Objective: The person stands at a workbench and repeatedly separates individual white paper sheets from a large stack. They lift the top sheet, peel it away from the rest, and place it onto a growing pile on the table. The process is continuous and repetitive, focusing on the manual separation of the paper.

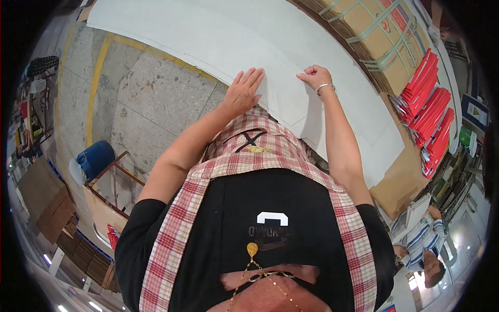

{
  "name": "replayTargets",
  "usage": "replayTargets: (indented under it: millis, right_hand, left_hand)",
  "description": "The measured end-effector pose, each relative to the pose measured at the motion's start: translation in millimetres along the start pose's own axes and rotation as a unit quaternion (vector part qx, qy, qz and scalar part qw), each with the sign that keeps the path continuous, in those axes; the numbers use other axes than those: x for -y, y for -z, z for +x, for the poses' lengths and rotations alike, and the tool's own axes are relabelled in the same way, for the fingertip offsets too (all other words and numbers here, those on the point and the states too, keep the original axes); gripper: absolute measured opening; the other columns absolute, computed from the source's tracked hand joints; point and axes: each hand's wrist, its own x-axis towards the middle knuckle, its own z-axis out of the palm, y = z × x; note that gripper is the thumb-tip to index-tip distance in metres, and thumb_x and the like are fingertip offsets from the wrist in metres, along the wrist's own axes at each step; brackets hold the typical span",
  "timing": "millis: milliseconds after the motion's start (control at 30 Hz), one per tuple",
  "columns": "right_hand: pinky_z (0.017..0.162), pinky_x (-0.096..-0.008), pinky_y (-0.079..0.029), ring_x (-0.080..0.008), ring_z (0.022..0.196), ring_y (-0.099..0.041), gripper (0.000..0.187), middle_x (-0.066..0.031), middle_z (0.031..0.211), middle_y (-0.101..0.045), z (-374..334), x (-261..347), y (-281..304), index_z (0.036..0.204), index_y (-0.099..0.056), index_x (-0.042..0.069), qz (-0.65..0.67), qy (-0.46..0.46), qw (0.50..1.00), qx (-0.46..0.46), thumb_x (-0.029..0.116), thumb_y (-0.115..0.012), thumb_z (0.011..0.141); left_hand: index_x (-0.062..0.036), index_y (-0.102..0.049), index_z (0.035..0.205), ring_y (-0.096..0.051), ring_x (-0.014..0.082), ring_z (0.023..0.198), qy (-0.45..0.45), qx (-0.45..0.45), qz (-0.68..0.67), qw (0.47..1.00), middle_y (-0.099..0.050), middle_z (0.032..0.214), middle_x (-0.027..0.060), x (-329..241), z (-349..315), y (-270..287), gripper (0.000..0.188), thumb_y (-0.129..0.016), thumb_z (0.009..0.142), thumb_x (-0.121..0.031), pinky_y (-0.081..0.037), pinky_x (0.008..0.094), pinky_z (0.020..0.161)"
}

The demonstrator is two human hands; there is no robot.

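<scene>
A long white sheet [208,31] covers the worktop in front of me. My left hand [243,93] lies flat at its near edge, palm down, fingers stretched out over the white surface. Faint creases or edges show between my hands, perhaps of a thin white piece [283,101] lying there; I cannot tell whether it is separate. To the right, my right hand [315,78], with a bangle on the wrist, is closed in a pinch just over the white surface. What lies between thumb and fingertips, if anything, is too small to make out.
Strapped brown cartons [379,47] stand along the far right. Next to them lie several stacks of red-and-white printed packages [431,104] on brown cardboard [400,179]. A blue drum [96,159] stands on the floor at left. Another person in a striped shirt [426,242] is at lower right.
</scene>
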Motion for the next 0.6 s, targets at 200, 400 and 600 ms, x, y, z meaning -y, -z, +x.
replayTargets:
  millis: [200,400,600]
  right_hand:
    - [0.057,-0.0278,-0.046,-0.0126,0.059,-0.053,0.035,-0.0020,0.065,-0.060,-13.4,-11.4,16.2,0.070,-0.061,0.007,-0.089,0.007,0.996,0.022,0.032,-0.084,0.060]
    - [0.054,-0.0274,-0.044,-0.0113,0.057,-0.051,0.037,-0.0006,0.062,-0.058,-14.1,-27.1,13.3,0.067,-0.058,0.008,-0.048,-0.012,0.999,0.006,0.032,-0.085,0.061]
    - [0.055,-0.0271,-0.045,-0.0117,0.056,-0.051,0.037,-0.0008,0.061,-0.057,-21.8,-26.0,16.1,0.067,-0.058,0.007,-0.045,0.025,0.998,-0.032,0.032,-0.085,0.061]
  left_hand:
    - [-0.0033,-0.032,0.140,-0.029,0.0269,0.136,-0.032,0.037,-0.021,0.999,-0.028,0.149,0.0087,-12.4,1.6,-12.6,0.070,-0.062,0.080,-0.022,-0.026,0.0438,0.110]
    - [-0.0026,-0.032,0.140,-0.029,0.0284,0.136,-0.032,0.034,-0.025,0.999,-0.028,0.149,0.0090,-14.2,4.1,-15.2,0.069,-0.062,0.081,-0.020,-0.026,0.0443,0.110]
    - [-0.0048,-0.034,0.140,-0.029,0.0292,0.136,-0.022,0.033,-0.032,0.999,-0.028,0.148,0.0102,-17.7,5.6,-13.2,0.067,-0.062,0.081,-0.021,-0.027,0.0459,0.109]
